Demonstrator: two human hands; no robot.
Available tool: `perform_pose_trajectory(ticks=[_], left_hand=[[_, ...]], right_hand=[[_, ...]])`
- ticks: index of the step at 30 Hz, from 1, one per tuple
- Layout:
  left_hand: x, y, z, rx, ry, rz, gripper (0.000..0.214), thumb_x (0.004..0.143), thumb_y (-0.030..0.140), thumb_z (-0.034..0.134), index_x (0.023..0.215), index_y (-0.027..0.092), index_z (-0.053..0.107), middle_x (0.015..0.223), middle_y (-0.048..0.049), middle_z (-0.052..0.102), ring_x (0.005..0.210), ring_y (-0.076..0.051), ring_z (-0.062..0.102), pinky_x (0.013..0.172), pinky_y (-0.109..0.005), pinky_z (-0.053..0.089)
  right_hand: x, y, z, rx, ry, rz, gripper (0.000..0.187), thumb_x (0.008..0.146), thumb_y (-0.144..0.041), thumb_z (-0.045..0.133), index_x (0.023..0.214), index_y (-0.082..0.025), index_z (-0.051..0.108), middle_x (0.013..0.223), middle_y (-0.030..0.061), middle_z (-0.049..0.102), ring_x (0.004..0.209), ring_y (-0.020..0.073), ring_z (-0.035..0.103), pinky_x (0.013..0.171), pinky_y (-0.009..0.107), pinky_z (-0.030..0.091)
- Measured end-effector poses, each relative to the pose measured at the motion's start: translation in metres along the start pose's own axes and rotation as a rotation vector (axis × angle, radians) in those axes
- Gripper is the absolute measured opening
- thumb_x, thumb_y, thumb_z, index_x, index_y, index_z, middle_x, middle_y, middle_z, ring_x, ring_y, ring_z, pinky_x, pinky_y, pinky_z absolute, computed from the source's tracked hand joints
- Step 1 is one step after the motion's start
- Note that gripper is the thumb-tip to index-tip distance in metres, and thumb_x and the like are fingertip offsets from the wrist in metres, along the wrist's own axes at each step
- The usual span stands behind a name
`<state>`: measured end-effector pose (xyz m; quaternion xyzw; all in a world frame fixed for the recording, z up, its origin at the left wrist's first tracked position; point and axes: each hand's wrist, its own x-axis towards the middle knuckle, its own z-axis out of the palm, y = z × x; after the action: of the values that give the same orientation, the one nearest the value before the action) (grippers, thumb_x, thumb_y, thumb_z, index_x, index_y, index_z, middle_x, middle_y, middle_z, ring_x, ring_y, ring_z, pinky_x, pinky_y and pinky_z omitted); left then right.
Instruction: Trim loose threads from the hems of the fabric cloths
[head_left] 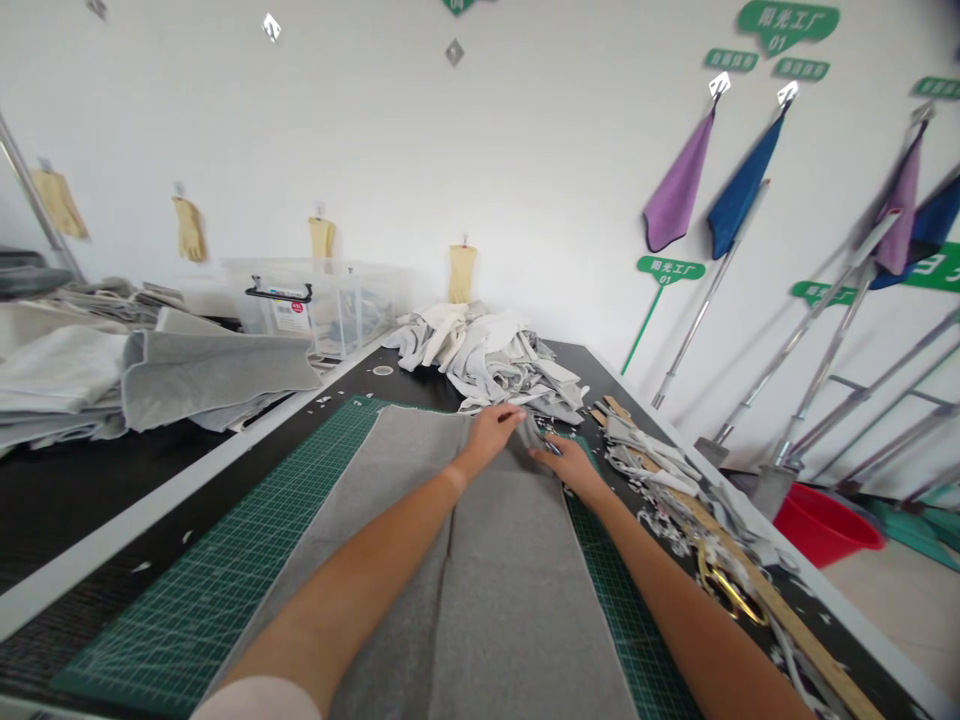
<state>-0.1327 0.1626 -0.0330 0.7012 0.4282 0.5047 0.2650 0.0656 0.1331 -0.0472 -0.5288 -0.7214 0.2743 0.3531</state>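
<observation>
A long piece of grey cloth lies over a green cutting mat, with a crease running along its middle. At its far edge my left hand is closed, the fingers pinching the cloth there. Just to the right, my right hand is closed around a slim dark tool, whose kind is too small to make out. A narrow flap of the cloth stands raised between the two hands.
Beyond the hands is a heap of pale scraps. Gold-handled scissors, a wooden strip and cloth trimmings lie along the right. Stacked grey cloths and a clear plastic bin stand left; a red basin is beyond the table's right edge.
</observation>
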Motion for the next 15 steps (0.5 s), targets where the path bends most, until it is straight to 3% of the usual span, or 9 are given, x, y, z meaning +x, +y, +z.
perform_pose_trajectory(ticks=[6, 9, 12, 15], left_hand=[[0.022, 0.062, -0.045, 0.141, 0.228, 0.181, 0.028, 0.096, 0.037, 0.051, 0.105, 0.023, 0.073, 0.113, -0.0036, 0.073, 0.107, -0.020, 0.063, 0.096, -0.028, 0.045], [0.036, 0.092, -0.077, 0.196, 0.364, 0.232, 0.026, 0.097, 0.034, 0.050, 0.104, 0.024, 0.073, 0.111, -0.0022, 0.073, 0.106, -0.020, 0.064, 0.095, -0.030, 0.045], [0.051, 0.121, -0.115, 0.245, 0.489, 0.270, 0.024, 0.097, 0.033, 0.051, 0.104, 0.024, 0.072, 0.107, -0.0017, 0.074, 0.103, -0.020, 0.064, 0.091, -0.030, 0.046], [0.059, 0.151, -0.157, 0.305, 0.628, 0.308, 0.024, 0.097, 0.033, 0.052, 0.106, 0.022, 0.071, 0.101, -0.0022, 0.073, 0.099, -0.019, 0.063, 0.087, -0.029, 0.045]], right_hand=[[-0.012, -0.029, -0.008, 0.249, -0.235, 0.229, 0.044, 0.074, -0.055, 0.073, 0.096, -0.018, 0.074, 0.092, 0.0066, 0.075, 0.080, 0.0252, 0.069, 0.066, 0.032, 0.052], [-0.026, -0.054, -0.019, 0.245, -0.366, 0.293, 0.047, 0.070, -0.053, 0.079, 0.101, -0.019, 0.074, 0.100, 0.0070, 0.075, 0.086, 0.0273, 0.071, 0.065, 0.031, 0.054], [-0.042, -0.073, -0.036, 0.181, -0.481, 0.280, 0.046, 0.070, -0.054, 0.079, 0.102, -0.021, 0.076, 0.101, 0.0058, 0.075, 0.091, 0.0289, 0.071, 0.073, 0.034, 0.056], [-0.052, -0.081, -0.060, 0.081, -0.503, 0.215, 0.042, 0.071, -0.053, 0.079, 0.099, -0.022, 0.078, 0.101, 0.0053, 0.076, 0.094, 0.0309, 0.070, 0.080, 0.037, 0.056]])
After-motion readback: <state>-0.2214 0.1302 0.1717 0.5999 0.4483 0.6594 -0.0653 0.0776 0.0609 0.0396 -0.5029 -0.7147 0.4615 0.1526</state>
